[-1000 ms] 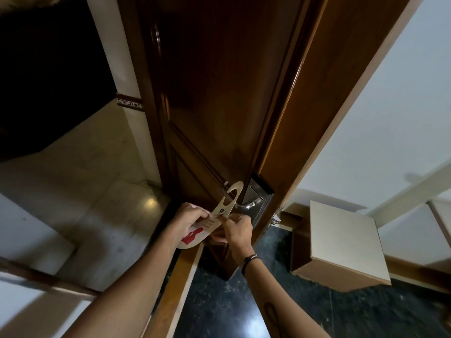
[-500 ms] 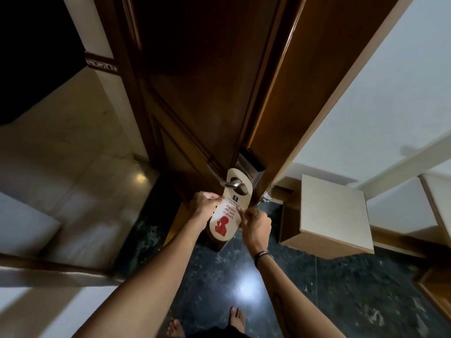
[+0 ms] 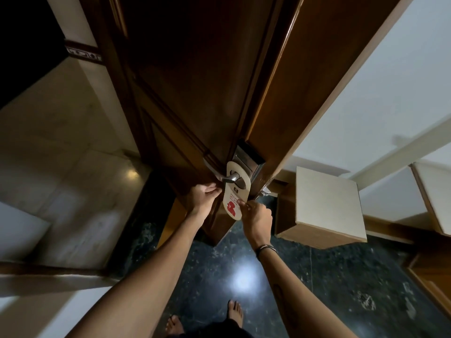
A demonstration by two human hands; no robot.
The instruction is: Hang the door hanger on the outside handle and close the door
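A dark wooden door (image 3: 195, 76) stands open, its edge toward me. A cream door hanger (image 3: 234, 191) with a red figure and red text hangs with its hole around the silver lever handle (image 3: 229, 178), below a metal lock plate (image 3: 249, 158). My left hand (image 3: 203, 197) is at the hanger's left edge, fingertips touching it just under the handle. My right hand (image 3: 256, 215) pinches the hanger's lower right edge between thumb and fingers. A dark band sits on my right wrist.
A light wooden cabinet (image 3: 327, 206) stands right of the door against the white wall (image 3: 366, 106). Another pale unit (image 3: 434, 196) is at the far right. The floor (image 3: 219, 276) is dark glossy stone; my bare feet (image 3: 234, 311) show at the bottom. A tiled corridor lies left.
The hanger went from tilted and held off the handle to hanging over the lever, nearly vertical. Both hands shifted with it, and the view moved back so my feet show.
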